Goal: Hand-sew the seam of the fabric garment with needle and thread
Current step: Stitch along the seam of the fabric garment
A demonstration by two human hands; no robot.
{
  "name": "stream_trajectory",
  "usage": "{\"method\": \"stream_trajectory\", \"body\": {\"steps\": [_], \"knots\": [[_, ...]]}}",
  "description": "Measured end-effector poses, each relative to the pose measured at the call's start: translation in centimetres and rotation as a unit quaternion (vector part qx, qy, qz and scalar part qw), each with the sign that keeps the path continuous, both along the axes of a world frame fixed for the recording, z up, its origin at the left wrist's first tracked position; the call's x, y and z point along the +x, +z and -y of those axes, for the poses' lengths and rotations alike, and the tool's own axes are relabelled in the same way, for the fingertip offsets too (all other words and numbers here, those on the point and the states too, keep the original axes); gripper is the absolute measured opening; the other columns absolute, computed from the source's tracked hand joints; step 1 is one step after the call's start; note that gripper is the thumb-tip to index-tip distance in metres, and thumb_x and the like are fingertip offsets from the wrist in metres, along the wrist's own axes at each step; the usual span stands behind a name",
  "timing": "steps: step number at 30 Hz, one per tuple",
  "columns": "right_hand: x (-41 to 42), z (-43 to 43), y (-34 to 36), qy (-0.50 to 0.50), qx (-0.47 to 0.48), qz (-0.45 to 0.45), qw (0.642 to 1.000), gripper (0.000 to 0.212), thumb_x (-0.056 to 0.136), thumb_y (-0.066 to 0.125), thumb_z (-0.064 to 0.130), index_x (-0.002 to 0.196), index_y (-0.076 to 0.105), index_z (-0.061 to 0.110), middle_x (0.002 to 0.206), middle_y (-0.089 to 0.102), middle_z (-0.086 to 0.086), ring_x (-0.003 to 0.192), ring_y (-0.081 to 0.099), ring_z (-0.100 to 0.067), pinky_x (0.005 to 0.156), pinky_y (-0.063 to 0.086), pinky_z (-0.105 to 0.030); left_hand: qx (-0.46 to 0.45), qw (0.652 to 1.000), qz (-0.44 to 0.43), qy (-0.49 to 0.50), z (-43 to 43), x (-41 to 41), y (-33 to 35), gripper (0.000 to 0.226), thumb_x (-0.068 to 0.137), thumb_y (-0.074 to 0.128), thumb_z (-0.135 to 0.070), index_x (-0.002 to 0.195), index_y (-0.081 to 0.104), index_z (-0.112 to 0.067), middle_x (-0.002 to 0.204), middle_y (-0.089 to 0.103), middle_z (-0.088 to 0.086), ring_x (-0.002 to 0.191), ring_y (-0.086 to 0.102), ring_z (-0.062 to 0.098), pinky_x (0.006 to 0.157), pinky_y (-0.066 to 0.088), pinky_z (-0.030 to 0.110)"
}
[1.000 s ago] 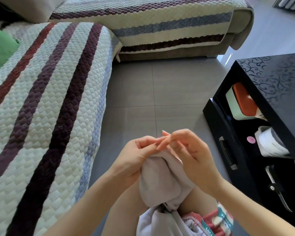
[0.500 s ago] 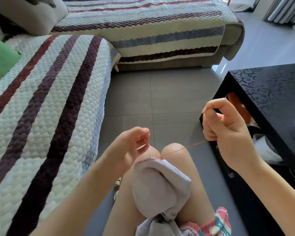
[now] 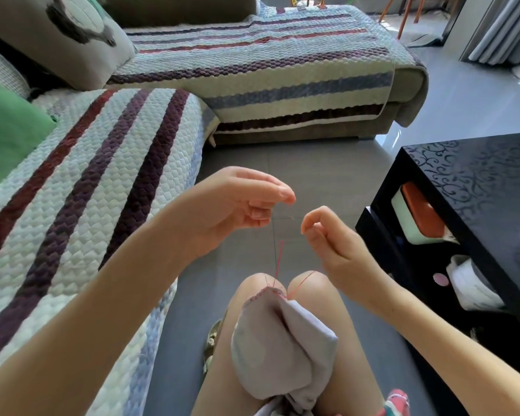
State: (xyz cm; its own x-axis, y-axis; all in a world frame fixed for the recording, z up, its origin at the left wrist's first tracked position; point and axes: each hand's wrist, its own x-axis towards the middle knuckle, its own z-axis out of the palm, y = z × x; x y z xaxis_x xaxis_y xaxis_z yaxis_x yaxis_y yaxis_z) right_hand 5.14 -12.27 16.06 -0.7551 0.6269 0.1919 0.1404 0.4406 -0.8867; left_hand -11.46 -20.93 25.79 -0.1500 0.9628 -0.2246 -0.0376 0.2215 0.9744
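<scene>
Left hand (image 3: 237,205) and right hand (image 3: 327,241), fingertips pinched (needle indiscernible), raised above pale lilac fabric garment (image 3: 282,340), thin red thread (image 3: 279,259) looping up.

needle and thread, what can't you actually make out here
- Needle: too small to find in the head view; whether the right hand or left hand pinches it is unclear.
- Red thread: visible above the fabric, fading toward the fingertips.
- Garment's lower part: cut off by the bottom edge.
</scene>
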Motion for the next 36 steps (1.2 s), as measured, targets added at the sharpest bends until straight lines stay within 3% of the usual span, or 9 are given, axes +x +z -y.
{"method": "stream_trajectory", "body": {"steps": [6, 9, 12, 18, 21, 24, 28, 31, 36], "knots": [[-1.3, 1.4, 0.6, 0.073, 0.047, -0.01, 0.996, 0.011, 0.096, 0.039, 0.025, 0.086, 0.043, 0.028, 0.061, 0.039, 0.011, 0.055, 0.03, -0.007, 0.055, 0.028, -0.015, 0.003, 1.0, -0.027, -0.007, 0.3, -0.4, -0.4, 0.008, 0.071, 0.068, -0.021, 0.067, 0.075, -0.018, 0.076, 0.049, 0.008, 0.054, 0.039, 0.007, 0.065, 0.039, 0.02], [-1.5, 1.8, 1.2, 0.11, -0.028, -0.068, 0.991, 0.003, 0.094, 0.043, 0.019, 0.096, 0.045, 0.019, 0.06, 0.033, 0.009, 0.056, 0.027, -0.012, 0.055, 0.027, -0.019, 0.001, 1.0, -0.022, -0.001, 0.3, -0.8, -0.8, 0.008, 0.071, 0.068, -0.021, 0.068, 0.074, -0.018, 0.065, 0.048, 0.001, 0.054, 0.038, 0.007, 0.065, 0.038, 0.022], [-1.4, 2.0, 1.8, 0.119, -0.081, -0.135, 0.98, 0.025, 0.092, 0.049, 0.012, 0.116, 0.042, 0.019, 0.06, 0.023, 0.002, 0.053, 0.021, -0.016, 0.051, 0.024, -0.017, -0.008, 1.0, -0.006, 0.022, 0.1, -1.3, -1.4, 0.006, 0.069, 0.069, -0.02, 0.067, 0.074, -0.017, 0.066, 0.045, 0.001, 0.053, 0.039, 0.007, 0.065, 0.037, 0.023], [-1.4, 1.5, 2.5, 0.055, -0.099, -0.176, 0.978, 0.014, 0.096, 0.049, 0.024, 0.085, 0.054, 0.016, 0.058, 0.04, 0.016, 0.052, 0.031, -0.006, 0.051, 0.029, -0.016, -0.052, 0.995, -0.065, 0.059, 0.8, -1.0, -4.8, 0.018, 0.068, 0.068, -0.033, 0.081, 0.073, -0.022, 0.081, 0.065, -0.005, 0.077, 0.058, 0.007, 0.085, 0.049, 0.029], [-1.2, 0.8, 3.0, 0.03, -0.123, -0.19, 0.974, 0.013, 0.093, 0.052, 0.02, 0.083, 0.057, 0.013, 0.059, 0.049, 0.001, 0.053, 0.046, -0.015, 0.055, 0.044, -0.024, -0.072, 0.991, -0.102, 0.05, 2.3, -0.1, -7.4, 0.036, 0.063, 0.071, -0.047, 0.088, 0.07, -0.021, 0.085, 0.068, -0.007, 0.084, 0.062, 0.005, 0.093, 0.05, 0.036], [-0.8, 0.1, 3.4, 0.017, -0.163, -0.2, 0.966, 0.014, 0.091, 0.057, 0.024, 0.082, 0.059, 0.013, 0.062, 0.054, -0.006, 0.057, 0.056, -0.019, 0.064, 0.052, -0.03, -0.091, 0.991, -0.096, 0.017, 4.3, 0.5, -9.9, 0.046, 0.058, 0.07, -0.058, 0.082, 0.071, -0.018, 0.076, 0.068, -0.004, 0.077, 0.062, 0.008, 0.082, 0.053, 0.031], [-0.4, -0.8, 3.3, -0.001, -0.222, -0.194, 0.956, 0.015, 0.083, 0.059, 0.031, 0.079, 0.062, 0.017, 0.064, 0.056, -0.002, 0.059, 0.059, -0.02, 0.063, 0.053, -0.029, -0.09, 0.994, -0.055, -0.004, 6.5, 0.7, -11.7, 0.039, 0.068, 0.072, -0.05, 0.075, 0.07, -0.012, 0.072, 0.061, -0.002, 0.07, 0.053, 0.008, 0.064, 0.04, 0.017], [-0.1, -1.6, 3.1, -0.042, -0.244, -0.193, 0.95, 0.017, 0.083, 0.058, 0.03, 0.081, 0.06, 0.014, 0.063, 0.054, -0.002, 0.058, 0.06, -0.02, 0.062, 0.054, -0.029, -0.089, 0.996, -0.024, -0.008, 7.2, 0.6, -12.1, 0.011, 0.072, 0.077, -0.026, 0.07, 0.073, -0.017, 0.07, 0.066, -0.003, 0.068, 0.059, 0.005, 0.065, 0.044, 0.014], [0.2, -3.1, 1.9, -0.135, -0.215, -0.158, 0.954, 0.014, 0.092, 0.056, 0.025, 0.081, 0.06, 0.017, 0.07, 0.062, 0.004, 0.079, 0.069, -0.018, 0.08, 0.055, -0.034, -0.066, 0.998, -0.006, 0.012, 7.0, 0.7, -12.2, 0.006, 0.078, 0.078, -0.016, 0.076, 0.075, -0.012, 0.073, 0.069, 0.0, 0.071, 0.062, 0.007, 0.068, 0.047, 0.017]]}}
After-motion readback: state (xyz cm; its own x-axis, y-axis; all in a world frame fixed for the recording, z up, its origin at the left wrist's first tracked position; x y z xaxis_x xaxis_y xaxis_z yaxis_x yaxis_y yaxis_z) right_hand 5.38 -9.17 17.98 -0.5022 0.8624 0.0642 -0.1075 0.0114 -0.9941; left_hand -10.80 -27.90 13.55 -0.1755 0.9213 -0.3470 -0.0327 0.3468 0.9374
